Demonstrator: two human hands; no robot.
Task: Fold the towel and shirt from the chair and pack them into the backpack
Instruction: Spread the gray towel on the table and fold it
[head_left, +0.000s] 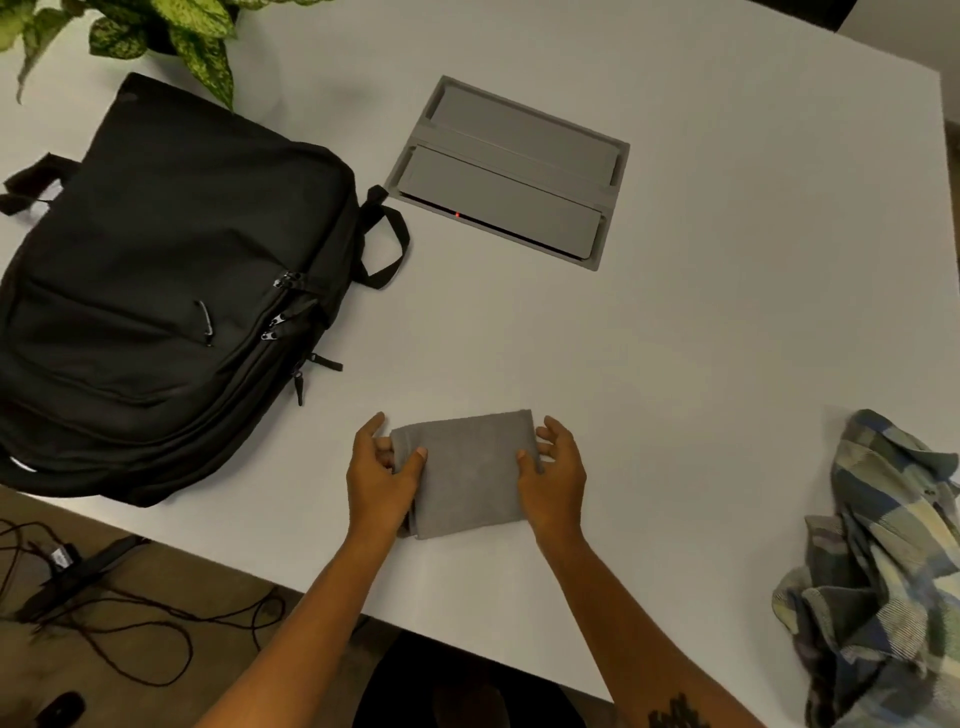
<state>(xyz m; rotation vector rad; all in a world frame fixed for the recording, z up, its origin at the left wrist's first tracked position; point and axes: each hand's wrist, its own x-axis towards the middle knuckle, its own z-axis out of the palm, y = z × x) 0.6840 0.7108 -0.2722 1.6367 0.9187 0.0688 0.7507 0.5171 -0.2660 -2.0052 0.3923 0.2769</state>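
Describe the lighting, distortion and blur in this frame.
Head view: soft, even light, no hard glare on the table; wide-angle bending bows its edges; the backpack is so dark its detail is lost; the towel and both hands look slightly soft.

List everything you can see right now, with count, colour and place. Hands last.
towel: 1, grey, folded, table near edge, between the hands
shirt: 1, plaid, crumpled, table right edge
backpack: 1, black, zipped, table left
table: 1, white
cable hatch: 1, grey, set in table centre, far side
plant: 1, green, top left
cables: several, dark, floor lower left
left hand: holds towel's left end
right hand: holds towel's right end
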